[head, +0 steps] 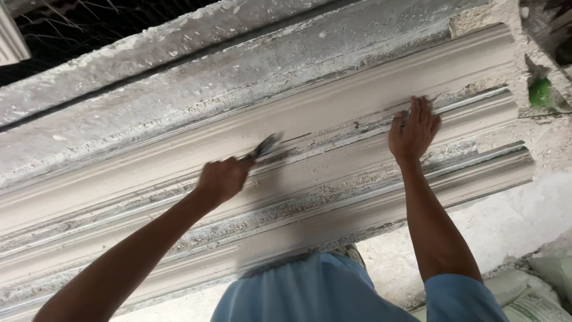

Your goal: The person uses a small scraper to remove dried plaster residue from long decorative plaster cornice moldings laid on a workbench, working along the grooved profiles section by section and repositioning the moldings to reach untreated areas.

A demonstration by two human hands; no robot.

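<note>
Left hand [221,179] shut tight round a small dark tool [262,147], tip on a groove of the long pale moulding [333,113] lying slanted across the desk [512,220]; right hand [414,128] flat and open on that same moulding, fingers spread, holding nothing. Could go wrong: a hard or slipping push, blurred and fast as it looks, likely to chip the smooth curve or jab toward the flat hand. Around: crumbly white bits in the grooves, a rough grey slab [179,77] behind, a green blob [541,92] and sacks [536,298] at the right, blue shirt [333,292] below, nothing between the hands.
</note>
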